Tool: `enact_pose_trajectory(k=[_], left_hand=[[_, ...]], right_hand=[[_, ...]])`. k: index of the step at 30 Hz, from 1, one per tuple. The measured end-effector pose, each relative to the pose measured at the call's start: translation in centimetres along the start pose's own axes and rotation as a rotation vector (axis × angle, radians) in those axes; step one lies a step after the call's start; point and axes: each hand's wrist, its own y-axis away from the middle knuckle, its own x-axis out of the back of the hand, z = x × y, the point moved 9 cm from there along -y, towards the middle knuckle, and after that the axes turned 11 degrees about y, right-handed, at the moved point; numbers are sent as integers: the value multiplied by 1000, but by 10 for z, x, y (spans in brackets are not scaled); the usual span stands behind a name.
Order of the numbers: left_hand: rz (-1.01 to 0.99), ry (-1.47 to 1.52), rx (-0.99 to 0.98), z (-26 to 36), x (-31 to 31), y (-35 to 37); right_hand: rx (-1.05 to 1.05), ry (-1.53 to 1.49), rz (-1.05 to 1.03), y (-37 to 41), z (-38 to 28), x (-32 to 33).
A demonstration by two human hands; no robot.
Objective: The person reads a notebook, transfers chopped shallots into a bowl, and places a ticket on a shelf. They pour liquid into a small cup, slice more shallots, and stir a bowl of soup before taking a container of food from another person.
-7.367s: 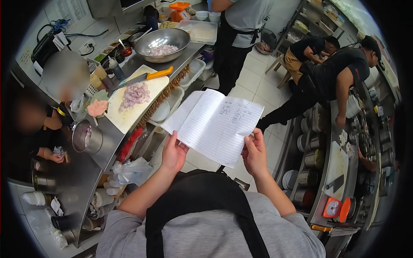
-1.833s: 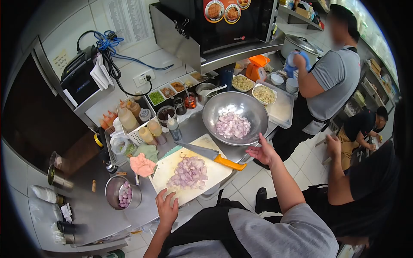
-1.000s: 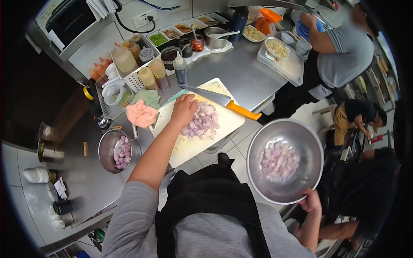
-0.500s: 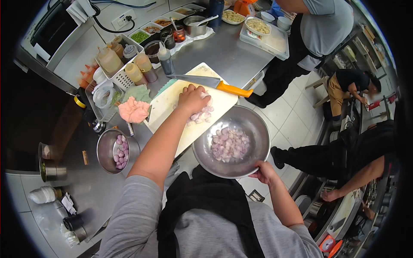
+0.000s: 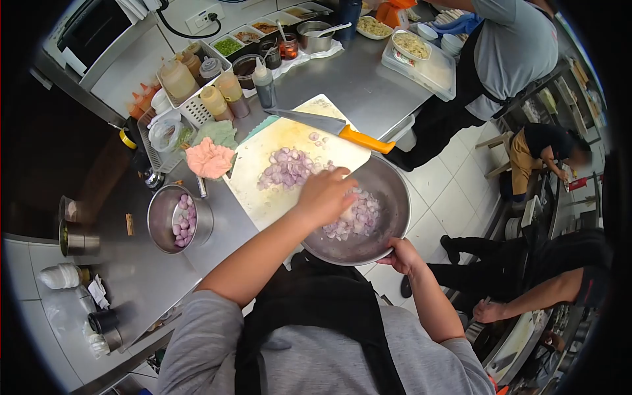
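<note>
A white cutting board lies at the edge of the steel counter with a heap of sliced shallots on it. A knife with an orange handle rests across the board's far end. My left hand is over the near rim of the steel bowl, beside the board, fingers apart and slightly blurred, nothing visible in it. Sliced shallots lie in the bowl. My right hand grips the bowl's rim from below right, thumb on top.
Whole shallots sit in a small steel pot on the left. A pink cloth, squeeze bottles and sauce containers stand beyond the board. A co-worker stands at the back right; other people are farther right.
My left hand has moved from the shallots on the board toward the bowl, uncovering the heap. The view has shifted slightly. My right hand still holds the bowl.
</note>
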Motion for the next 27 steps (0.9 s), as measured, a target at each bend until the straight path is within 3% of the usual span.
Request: enact_pose_trajectory(k=[3, 6, 11, 18, 20, 23, 25, 27], left_hand=[[254, 159, 187, -74, 46, 12], [532, -240, 403, -143, 83, 27], [394, -68, 579, -137, 42, 11], [363, -87, 384, -55, -24, 8], [228, 68, 238, -28, -46, 10], [242, 177, 151, -3, -18, 24], [423, 79, 33, -28, 18, 47], [642, -65, 279, -76, 57, 82]], right_hand=[[3, -3, -5, 2, -1, 0], [-12, -33, -19, -5, 5, 1], [-18, -35, -18, -6, 1, -5], [-7, -57, -28, -8, 2, -5], [-13, -55, -21, -8, 4, -2], [-19, -49, -33, -7, 8, 1], [-18, -41, -50, -6, 9, 0], [-15, -35, -10, -3, 7, 0]])
